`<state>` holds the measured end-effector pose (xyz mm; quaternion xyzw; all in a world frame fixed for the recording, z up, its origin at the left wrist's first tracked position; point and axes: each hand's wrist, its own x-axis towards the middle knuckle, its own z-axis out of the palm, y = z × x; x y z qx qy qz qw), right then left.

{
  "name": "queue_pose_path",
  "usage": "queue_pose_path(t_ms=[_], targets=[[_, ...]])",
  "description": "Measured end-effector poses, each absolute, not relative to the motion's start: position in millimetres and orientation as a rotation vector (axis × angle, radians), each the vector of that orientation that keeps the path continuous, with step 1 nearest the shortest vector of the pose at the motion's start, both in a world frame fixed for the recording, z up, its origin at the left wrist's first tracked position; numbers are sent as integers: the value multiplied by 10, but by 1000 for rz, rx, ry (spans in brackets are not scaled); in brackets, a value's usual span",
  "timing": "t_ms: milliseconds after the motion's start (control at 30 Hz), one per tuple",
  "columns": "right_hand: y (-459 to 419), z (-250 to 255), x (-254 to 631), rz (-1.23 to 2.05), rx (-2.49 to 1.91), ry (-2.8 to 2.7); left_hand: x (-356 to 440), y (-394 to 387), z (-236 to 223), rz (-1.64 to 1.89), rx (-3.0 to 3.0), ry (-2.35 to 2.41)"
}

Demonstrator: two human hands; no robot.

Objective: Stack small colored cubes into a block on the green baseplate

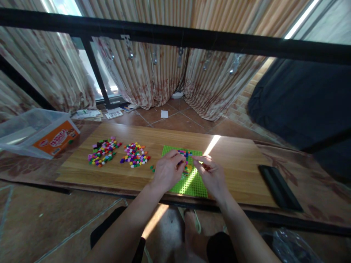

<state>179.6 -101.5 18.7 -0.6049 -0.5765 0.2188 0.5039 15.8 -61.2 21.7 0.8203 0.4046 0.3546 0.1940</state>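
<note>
A green studded baseplate lies on the wooden board, with several small coloured bricks fixed near its upper middle. My left hand is over the plate's left side, fingers curled together close to the bricks; whatever they pinch is too small to name. From the right, my right hand reaches over the plate with thumb and forefinger drawn together, and I cannot make out anything between them. Both hands hide parts of the plate. A few loose green bricks lie just left of my left hand.
Two piles of mixed bricks, a left pile and a nearer pile, lie on the wooden board. A clear plastic bin stands far left. A dark oblong object sits at the right end. A black bar crosses beyond.
</note>
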Motion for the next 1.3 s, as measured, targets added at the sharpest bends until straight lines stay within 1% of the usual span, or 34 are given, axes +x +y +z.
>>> queue_pose_path(t_ms=[167,467,800,900,1033,1167,1300], targets=[[-986,185,1836,560,-1486,-1338,168,-600,217,991,2293,1146],[-967,169,1767,515,-1467,-1410,158,-598,179,1021,2383,1113],[-952,139,1787,550,-1483,-1403,149,-603,171,1043,2303,1121],[-961,175,1766,548,-1443,-1391,135,-602,196,1092,2158,1104],[-989,221,1705,551,-1351,-1409,144,-598,249,1191,1739,1025],[-1003,236,1634,492,-1308,-1434,175,-624,341,1139,1297,931],[-1011,252,1596,385,-1269,-1477,188,-661,435,1079,1104,876]])
